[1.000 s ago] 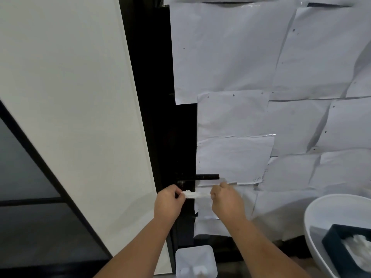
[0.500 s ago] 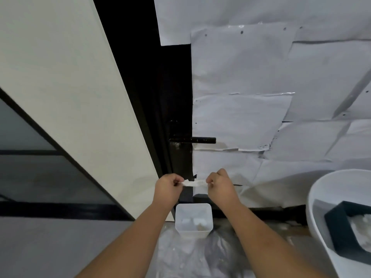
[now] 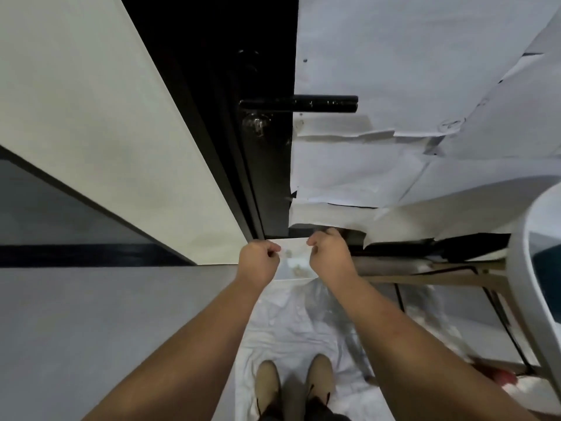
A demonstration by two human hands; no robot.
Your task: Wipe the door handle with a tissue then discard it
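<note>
Both fists curled above the clear bin on the floor: left hand & right hand, apart. Can't tell if tissue is pinched in either; none visible between them. Door handle well above, untouched.

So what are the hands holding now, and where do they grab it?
It cannot be told. Both the left hand and right hand are curled above the small bin, but no tissue shows between the fingers.

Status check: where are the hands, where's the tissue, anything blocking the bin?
Left hand and right hand curled, above the clear bin. Tissue not discernible between them. Door handle untouched above. Nothing in the way.
</note>
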